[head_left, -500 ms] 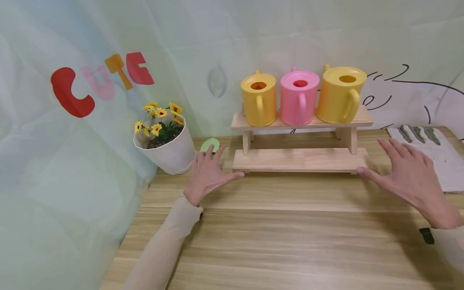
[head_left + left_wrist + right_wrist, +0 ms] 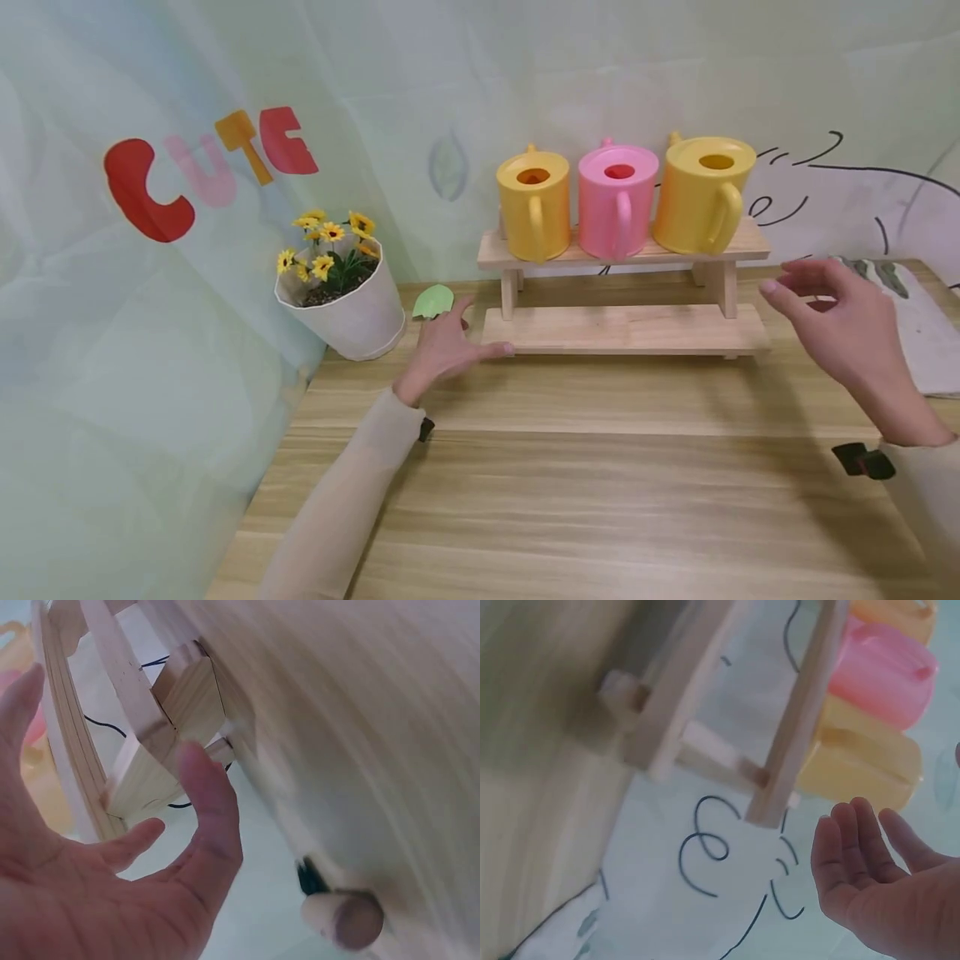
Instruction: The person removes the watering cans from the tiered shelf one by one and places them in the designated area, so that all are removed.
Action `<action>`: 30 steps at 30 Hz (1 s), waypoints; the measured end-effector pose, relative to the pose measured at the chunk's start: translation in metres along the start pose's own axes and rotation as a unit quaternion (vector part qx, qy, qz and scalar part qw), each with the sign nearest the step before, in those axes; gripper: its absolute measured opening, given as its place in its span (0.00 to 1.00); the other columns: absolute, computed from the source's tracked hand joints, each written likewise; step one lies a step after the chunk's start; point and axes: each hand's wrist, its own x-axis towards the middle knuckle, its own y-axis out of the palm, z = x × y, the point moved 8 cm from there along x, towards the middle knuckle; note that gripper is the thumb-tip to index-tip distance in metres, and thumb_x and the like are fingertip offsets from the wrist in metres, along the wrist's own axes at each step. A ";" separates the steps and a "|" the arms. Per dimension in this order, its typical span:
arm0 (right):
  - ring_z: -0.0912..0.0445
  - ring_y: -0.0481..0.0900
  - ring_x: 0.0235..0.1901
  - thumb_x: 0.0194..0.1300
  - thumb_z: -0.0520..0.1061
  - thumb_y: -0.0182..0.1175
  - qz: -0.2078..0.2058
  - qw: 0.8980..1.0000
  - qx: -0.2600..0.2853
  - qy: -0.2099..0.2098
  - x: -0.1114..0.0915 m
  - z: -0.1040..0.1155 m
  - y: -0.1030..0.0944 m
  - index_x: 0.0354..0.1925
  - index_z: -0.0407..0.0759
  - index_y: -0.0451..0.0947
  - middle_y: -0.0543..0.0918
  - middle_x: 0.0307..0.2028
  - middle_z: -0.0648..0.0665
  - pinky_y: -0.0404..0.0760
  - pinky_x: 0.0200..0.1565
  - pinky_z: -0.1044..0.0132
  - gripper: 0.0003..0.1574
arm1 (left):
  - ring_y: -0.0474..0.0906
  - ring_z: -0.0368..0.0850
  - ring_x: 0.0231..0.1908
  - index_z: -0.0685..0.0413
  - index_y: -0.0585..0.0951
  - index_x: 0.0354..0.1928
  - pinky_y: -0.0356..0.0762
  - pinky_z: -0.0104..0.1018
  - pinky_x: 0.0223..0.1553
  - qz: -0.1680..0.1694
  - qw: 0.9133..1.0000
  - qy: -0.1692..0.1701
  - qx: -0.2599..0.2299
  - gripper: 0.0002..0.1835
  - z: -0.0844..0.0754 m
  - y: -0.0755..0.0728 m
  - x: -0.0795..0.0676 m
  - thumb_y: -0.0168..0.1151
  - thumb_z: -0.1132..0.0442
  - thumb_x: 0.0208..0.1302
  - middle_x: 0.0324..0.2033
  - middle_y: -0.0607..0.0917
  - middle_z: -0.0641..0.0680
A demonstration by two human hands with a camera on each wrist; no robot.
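Note:
A two-tier wooden stand (image 2: 626,327) carries two yellow watering cans (image 2: 551,223) and a pink watering can (image 2: 600,218) on its upper board, handles facing me. My left hand (image 2: 444,350) is at the left end of the lower board, thumb stretched along its front edge. In the left wrist view its fingers (image 2: 214,817) curve near a board's end; contact is unclear. Bent and holding nothing, the fingers of my right hand (image 2: 851,325) hover beyond the stand's right end. The right wrist view shows that hand (image 2: 885,892) below a yellow can, apart from it.
Left of the stand is a white pot (image 2: 348,321) with yellow flowers. A green leaf-shaped piece (image 2: 433,300) lies beside it. White gloves (image 2: 930,342) with grey-green marks seem to lie at right. In the left wrist view is a blurred round-ended wooden piece (image 2: 345,919).
My left hand has shifted slightly right, nearer the stand, its fingers bending more. The right hand's spread fingers have drawn together and curved, and it has risen a little.

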 end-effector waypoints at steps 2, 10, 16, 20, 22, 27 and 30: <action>0.80 0.66 0.44 0.81 0.65 0.59 -0.010 1.000 0.024 -0.001 0.003 0.007 -0.002 0.71 0.38 0.75 0.81 0.49 0.63 0.64 0.48 0.81 0.39 | 0.81 0.62 0.60 0.47 0.61 0.85 0.77 0.58 0.68 0.004 1.000 -0.011 -0.012 0.63 0.003 0.003 0.003 0.79 0.28 0.54 0.56 0.86 0.62; 0.74 0.74 0.48 0.78 0.63 0.64 -0.030 0.992 0.120 0.003 0.019 0.034 -0.003 0.59 0.64 0.77 0.76 0.43 0.74 0.69 0.50 0.80 0.17 | 0.86 0.45 0.24 0.49 0.53 0.87 0.86 0.39 0.44 0.079 0.990 -0.025 -0.114 0.65 0.006 0.021 0.012 0.84 0.40 0.58 0.48 0.84 0.61; 0.72 0.77 0.49 0.76 0.60 0.68 -0.051 0.984 0.171 0.014 0.034 0.047 -0.002 0.59 0.63 0.77 0.79 0.44 0.72 0.72 0.49 0.79 0.19 | 0.84 0.43 0.23 0.52 0.52 0.88 0.88 0.36 0.33 0.102 0.982 -0.025 -0.159 0.64 0.004 0.027 0.019 0.85 0.48 0.60 0.57 0.81 0.69; 0.71 0.75 0.49 0.75 0.59 0.69 -0.048 0.983 0.173 0.022 0.047 0.053 0.003 0.59 0.62 0.75 0.77 0.44 0.70 0.72 0.50 0.77 0.20 | 0.84 0.42 0.22 0.53 0.53 0.87 0.89 0.36 0.32 0.105 0.981 -0.025 -0.164 0.62 0.004 0.028 0.021 0.85 0.51 0.60 0.55 0.81 0.69; 0.71 0.73 0.49 0.75 0.60 0.68 -0.046 0.984 0.172 0.031 0.053 0.053 0.006 0.59 0.64 0.73 0.75 0.44 0.69 0.71 0.52 0.75 0.20 | 0.84 0.42 0.22 0.53 0.55 0.87 0.88 0.36 0.31 0.106 0.981 -0.024 -0.163 0.61 0.004 0.028 0.021 0.85 0.51 0.61 0.52 0.82 0.67; 0.69 0.71 0.49 0.76 0.60 0.66 -0.050 0.981 0.181 0.049 0.064 0.052 0.013 0.59 0.66 0.69 0.73 0.45 0.67 0.72 0.55 0.74 0.21 | 0.81 0.41 0.19 0.52 0.57 0.87 0.84 0.33 0.29 0.103 0.982 -0.016 -0.160 0.60 0.002 0.030 0.021 0.85 0.50 0.60 0.40 0.83 0.59; 0.67 0.71 0.49 0.77 0.60 0.66 -0.041 0.980 0.187 0.056 0.069 0.052 0.018 0.55 0.66 0.70 0.73 0.45 0.65 0.74 0.54 0.76 0.17 | 0.78 0.40 0.17 0.51 0.58 0.86 0.80 0.32 0.27 0.097 0.982 -0.013 -0.160 0.59 0.002 0.031 0.022 0.85 0.49 0.61 0.32 0.82 0.55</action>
